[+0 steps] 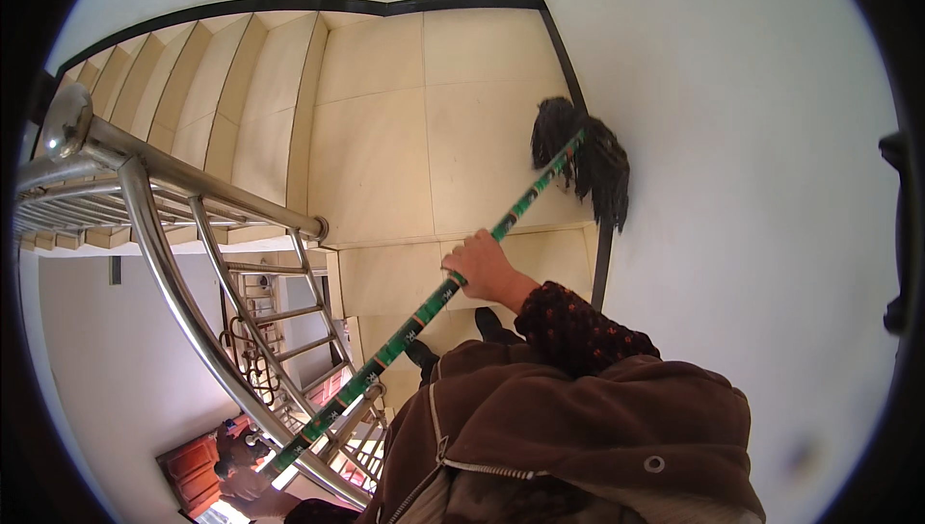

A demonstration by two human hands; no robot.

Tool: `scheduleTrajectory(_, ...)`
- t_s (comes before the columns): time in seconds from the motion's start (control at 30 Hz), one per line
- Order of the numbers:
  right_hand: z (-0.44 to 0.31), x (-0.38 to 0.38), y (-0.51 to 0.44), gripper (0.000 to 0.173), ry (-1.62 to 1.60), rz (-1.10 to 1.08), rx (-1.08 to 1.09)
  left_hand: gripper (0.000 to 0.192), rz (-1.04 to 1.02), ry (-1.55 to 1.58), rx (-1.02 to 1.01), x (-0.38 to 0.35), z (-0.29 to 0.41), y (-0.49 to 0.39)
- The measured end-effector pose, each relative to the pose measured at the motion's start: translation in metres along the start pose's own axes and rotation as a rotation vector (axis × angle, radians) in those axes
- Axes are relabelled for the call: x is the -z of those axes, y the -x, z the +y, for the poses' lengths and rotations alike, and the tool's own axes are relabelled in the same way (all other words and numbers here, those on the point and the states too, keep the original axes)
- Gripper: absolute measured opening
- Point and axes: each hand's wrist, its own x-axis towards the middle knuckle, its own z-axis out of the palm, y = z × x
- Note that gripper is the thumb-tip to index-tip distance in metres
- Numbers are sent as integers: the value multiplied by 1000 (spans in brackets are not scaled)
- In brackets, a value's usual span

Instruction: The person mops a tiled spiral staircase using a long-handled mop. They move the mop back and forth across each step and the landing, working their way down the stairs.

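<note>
A string mop with a dark, stringy head (pixel 581 155) lies across the right edge of the tiled landing, against the black skirting and the wall. Its green patterned handle (pixel 405 340) runs diagonally down to the lower left. My right hand (pixel 482 265) is wrapped around the middle of the handle, its sleeve dark with small red spots. Near the handle's lower-left end is my left hand (pixel 249 484), closed around it beside the curved steel handrail; its fingers are partly blurred.
Tiled stairs (pixel 217 98) lie at the upper left of the landing (pixel 372 163). A stainless steel railing (pixel 181 307) curves along the left, with a stairwell and a reddish wooden door (pixel 191 470) below. A white wall (pixel 723 199) bounds the right side. My feet (pixel 495 325) stand on a lower tiled step.
</note>
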Motion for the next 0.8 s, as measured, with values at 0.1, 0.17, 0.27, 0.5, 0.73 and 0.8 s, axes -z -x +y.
scheduleTrajectory(0.1,36,17,-42,19,86,56,51,28,415,388,-165,-14,-34,15)
scheduleTrajectory(0.17,65,26,-73,19,-27,193,82,36,101,87,43,-44,-61,17)
scheduleTrajectory(0.27,92,18,-110,22,22,228,72,36,235,-163,-63,-101,-91,7)
scheduleTrajectory(0.5,42,-117,-142,26,-140,197,-65,37,147,-539,-58,-129,-85,-3)
scheduleTrajectory(0.73,-114,-179,-155,18,-189,-205,337,37,259,-499,-159,-123,97,34)
scheduleTrajectory(0.8,-163,-183,-154,16,-303,-265,389,38,214,-657,-182,-143,125,41)
